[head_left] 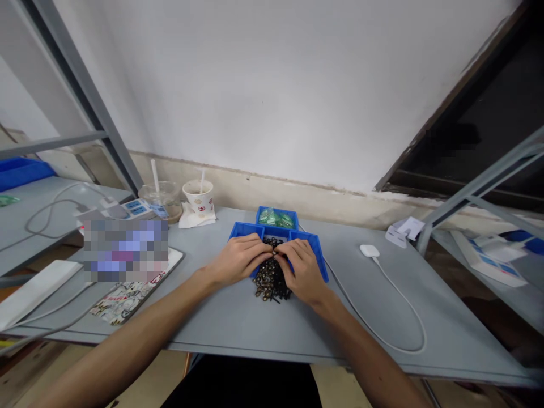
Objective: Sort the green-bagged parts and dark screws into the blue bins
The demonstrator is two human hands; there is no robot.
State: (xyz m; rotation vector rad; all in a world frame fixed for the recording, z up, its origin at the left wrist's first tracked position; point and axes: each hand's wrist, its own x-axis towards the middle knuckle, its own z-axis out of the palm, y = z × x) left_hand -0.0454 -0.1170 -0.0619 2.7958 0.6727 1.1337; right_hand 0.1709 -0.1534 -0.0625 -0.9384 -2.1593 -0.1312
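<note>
My left hand (238,258) and my right hand (302,271) meet fingertip to fingertip above a pile of small dark and brassy metal parts (267,280). Both pinch a tiny metal part (274,252) between thumbs and forefingers; its exact shape is too small to tell. The pile lies in the middle of a blue divided tray (312,241) and spills out at its front onto the grey table (238,323). Behind it, a smaller blue box (276,210) holds green packets (277,219).
Two drink cups with straws, a clear one (170,205) and a paper one (199,198), stand at the back left. A patterned case (127,297), a power strip (140,208) and cables lie left. A white charger (369,250) with its looping cable lies right.
</note>
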